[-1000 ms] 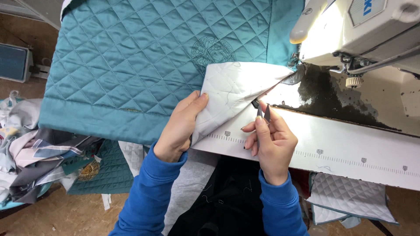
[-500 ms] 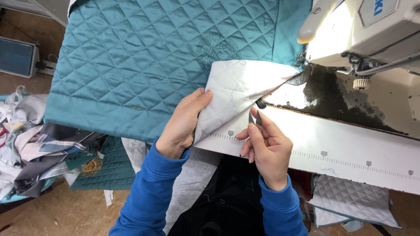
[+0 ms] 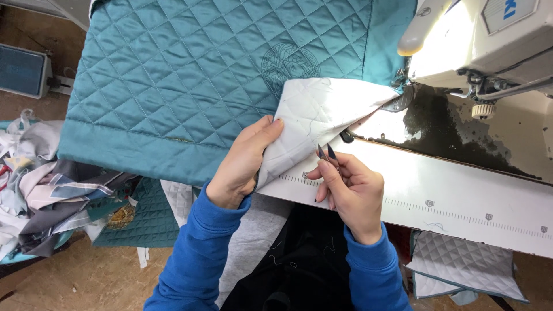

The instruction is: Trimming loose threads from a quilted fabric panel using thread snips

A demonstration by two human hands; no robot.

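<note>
- I see the left hand [image 3: 242, 164] flat-curled on the folded-back corner of the teal quilted cover [image 3: 196, 80], thumb under, fingers on top, pinching the fold where the white underside [image 3: 311, 124] shows.
- Cover lies spread over the left part of the white machine table [image 3: 461, 198]; the turned-up corner sits just beside the sewing machine [image 3: 484, 40], its tip reaching toward the needle area.
- Right hand [image 3: 351, 193] rests on the table edge, fingers closed around small thread snips [image 3: 325, 153]; blade tips point up, just touching or nearly touching the white edge. I can't tell which.
- Both sleeves blue.
- Ruler markings run along the table's front edge.
- Dark smudged patch on the table under the machine head.
- Pile of fabric scraps [image 3: 40, 184] down left, well apart from the hands.
- Grey quilted piece [image 3: 466, 265] hangs below the table, lower right.
</note>
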